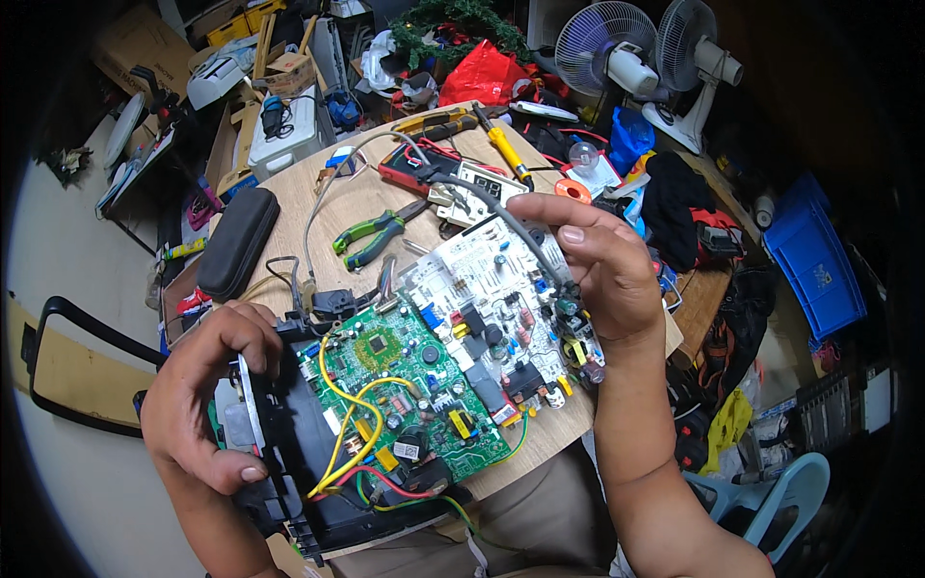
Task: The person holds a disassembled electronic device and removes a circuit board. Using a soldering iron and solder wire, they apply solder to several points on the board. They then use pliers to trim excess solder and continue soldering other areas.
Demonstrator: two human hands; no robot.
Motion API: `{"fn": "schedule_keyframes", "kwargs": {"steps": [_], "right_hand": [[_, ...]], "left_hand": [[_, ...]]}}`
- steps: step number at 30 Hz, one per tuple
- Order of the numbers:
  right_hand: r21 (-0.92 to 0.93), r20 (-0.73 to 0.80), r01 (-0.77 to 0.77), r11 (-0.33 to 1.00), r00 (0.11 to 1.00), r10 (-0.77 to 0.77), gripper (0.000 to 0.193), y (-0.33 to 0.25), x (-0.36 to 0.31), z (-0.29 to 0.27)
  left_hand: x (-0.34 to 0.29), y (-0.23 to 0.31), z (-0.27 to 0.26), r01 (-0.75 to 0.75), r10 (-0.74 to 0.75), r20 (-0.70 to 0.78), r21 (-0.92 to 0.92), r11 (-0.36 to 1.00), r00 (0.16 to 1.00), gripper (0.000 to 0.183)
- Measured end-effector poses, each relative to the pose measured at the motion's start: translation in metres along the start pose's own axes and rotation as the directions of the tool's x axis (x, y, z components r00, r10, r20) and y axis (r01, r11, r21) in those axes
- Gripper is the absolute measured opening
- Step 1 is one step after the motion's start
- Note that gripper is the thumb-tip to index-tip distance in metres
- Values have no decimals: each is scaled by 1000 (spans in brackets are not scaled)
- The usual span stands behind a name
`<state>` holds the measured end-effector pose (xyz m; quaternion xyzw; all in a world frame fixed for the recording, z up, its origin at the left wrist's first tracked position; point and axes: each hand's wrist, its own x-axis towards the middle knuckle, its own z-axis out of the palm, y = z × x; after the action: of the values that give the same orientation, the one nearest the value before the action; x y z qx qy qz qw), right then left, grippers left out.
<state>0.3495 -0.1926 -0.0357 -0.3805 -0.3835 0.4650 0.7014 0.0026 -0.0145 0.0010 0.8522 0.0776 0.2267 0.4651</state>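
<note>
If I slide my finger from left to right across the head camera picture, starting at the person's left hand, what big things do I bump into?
Left hand → green rectangular circuit board → white circuit board → right hand → blue plastic bin.

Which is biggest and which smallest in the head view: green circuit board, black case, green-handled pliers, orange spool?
1. Green circuit board
2. Black case
3. Green-handled pliers
4. Orange spool

The board looks nearer the camera, which may exaggerate its lead.
</note>
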Motion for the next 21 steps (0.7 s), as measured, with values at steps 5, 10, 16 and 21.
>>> {"fn": "schedule_keyframes", "kwargs": {"steps": [5,10,16,21], "right_hand": [[-5,23,11,1000,1000,-11,51,3,2,-3],[-67,6,27,997,1000,-27,49,4,2,-6],[-33,26,24,999,999,-24,47,5,2,-6],[2,35,15,1000,999,-15,47,4,2,-5]], "left_hand": [[1,2,4,55,-58,-50,-45,997,997,81],[1,1,3,80,-81,-42,-38,996,996,85],[2,0,-2,95,-95,24,-6,995,995,92],[1,1,2,107,-108,-8,-34,994,994,91]]}}
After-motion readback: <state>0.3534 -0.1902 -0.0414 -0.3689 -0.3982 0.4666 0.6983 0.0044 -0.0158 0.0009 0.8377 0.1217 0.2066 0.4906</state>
